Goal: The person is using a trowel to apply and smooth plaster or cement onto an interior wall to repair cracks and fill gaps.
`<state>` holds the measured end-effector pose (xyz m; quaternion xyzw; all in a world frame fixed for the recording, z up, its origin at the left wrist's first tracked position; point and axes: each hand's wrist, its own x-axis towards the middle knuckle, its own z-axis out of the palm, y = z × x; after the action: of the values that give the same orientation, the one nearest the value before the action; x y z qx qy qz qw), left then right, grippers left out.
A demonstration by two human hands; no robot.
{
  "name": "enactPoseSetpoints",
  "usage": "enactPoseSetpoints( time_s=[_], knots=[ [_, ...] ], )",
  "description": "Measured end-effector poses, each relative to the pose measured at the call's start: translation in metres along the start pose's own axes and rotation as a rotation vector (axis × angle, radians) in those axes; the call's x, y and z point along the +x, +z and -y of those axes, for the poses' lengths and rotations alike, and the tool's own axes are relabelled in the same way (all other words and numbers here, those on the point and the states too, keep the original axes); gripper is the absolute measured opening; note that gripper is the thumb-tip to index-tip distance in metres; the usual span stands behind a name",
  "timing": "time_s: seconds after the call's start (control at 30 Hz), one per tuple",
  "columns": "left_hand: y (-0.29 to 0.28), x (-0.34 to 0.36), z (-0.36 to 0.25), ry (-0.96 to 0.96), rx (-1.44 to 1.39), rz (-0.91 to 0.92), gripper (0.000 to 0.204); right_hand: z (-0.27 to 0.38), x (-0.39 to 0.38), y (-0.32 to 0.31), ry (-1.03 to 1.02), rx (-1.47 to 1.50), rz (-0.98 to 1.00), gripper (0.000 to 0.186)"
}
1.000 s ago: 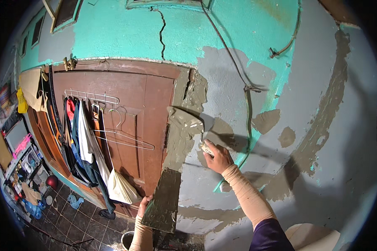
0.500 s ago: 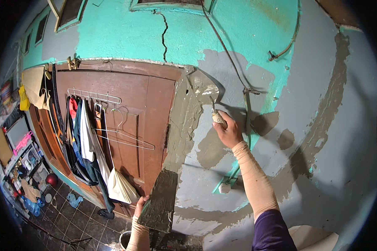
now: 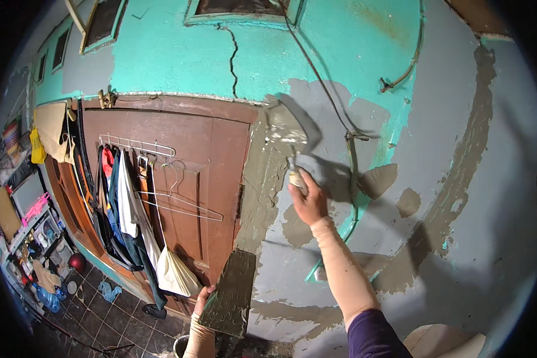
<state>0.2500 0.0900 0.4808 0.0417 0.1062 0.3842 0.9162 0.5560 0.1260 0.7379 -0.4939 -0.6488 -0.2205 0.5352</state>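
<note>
Right hand [image 3: 309, 201] grips trowel [image 3: 285, 127], blade at upper mortar strip [image 3: 259, 188] beside brown door [image 3: 228, 152]; left hand [image 3: 203, 298] holds mortar-smeared board [image 3: 231, 293] lower. Trowel edge, if tilted too much, could gouge wet-looking mortar.

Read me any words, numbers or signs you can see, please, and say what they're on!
There are none I can read.
Trowel in the right hand: no readable marking.
Mortar board in the left hand: no lettering visible.
Brown door: no lettering visible.
Shelf items at left: too small and blurred to tell.
</note>
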Motion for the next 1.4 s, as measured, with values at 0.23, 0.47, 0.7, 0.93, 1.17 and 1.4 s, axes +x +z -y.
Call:
enactPoseSetpoints(
  time_s=[0.23,0.47,0.7,0.93,1.17,1.4],
  knots=[
    [-0.002,0.007,0.002,-0.007,0.057,0.016,0.025,-0.024,0.034,-0.001,0.001,-0.016,0.003,0.046],
    [0.01,-0.02,-0.002,0.081,-0.001,-0.04,0.031,-0.039,-0.008,-0.049,0.195,0.022,0.15,0.048],
    [0.018,-0.019,-0.007,0.067,0.039,-0.078,0.029,-0.009,-0.008,-0.069,0.072,-0.122,0.071,0.046],
    [0.013,-0.011,-0.004,0.022,0.021,-0.04,0.029,-0.001,0.002,-0.052,0.025,-0.129,0.242,0.042],
    [0.007,-0.008,-0.001,0.024,0.073,-0.063,0.03,-0.008,0.003,-0.08,0.072,-0.214,0.273,0.045],
    [-0.003,-0.005,-0.004,-0.01,0.022,-0.056,0.026,-0.012,-0.027,-0.088,0.134,-0.194,0.168,0.044]
  ],
)
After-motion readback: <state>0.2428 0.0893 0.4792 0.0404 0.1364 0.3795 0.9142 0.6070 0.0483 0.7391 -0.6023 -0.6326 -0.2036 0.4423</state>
